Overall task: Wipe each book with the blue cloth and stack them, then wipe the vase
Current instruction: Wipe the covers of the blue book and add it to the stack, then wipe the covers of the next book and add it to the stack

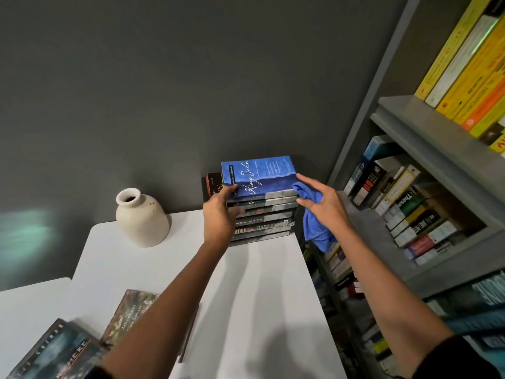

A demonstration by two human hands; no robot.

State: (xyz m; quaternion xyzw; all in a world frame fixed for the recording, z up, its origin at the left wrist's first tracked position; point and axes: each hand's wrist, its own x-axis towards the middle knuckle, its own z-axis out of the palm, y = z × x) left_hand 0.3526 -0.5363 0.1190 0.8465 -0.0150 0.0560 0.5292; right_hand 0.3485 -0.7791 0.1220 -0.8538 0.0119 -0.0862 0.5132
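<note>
Hands at stack — bookshelf alongside

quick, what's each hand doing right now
Left hand: grip closed on the left end of the blue book atop the stack.
Right hand: fingers spread, blue cloth held under the palm.

Head camera looks forward and down; close above white table.

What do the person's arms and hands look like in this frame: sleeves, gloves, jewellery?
Both hands are bare: no gloves on the left hand or the right hand. No rings, watch or bands show on the visible fingers and wrists. Forearms are uncovered for most of their length. Dark, apparently black sleeves appear only at the bottom edge of the frame, pushed up near the elbows on both arms. No markings visible on them.
</note>
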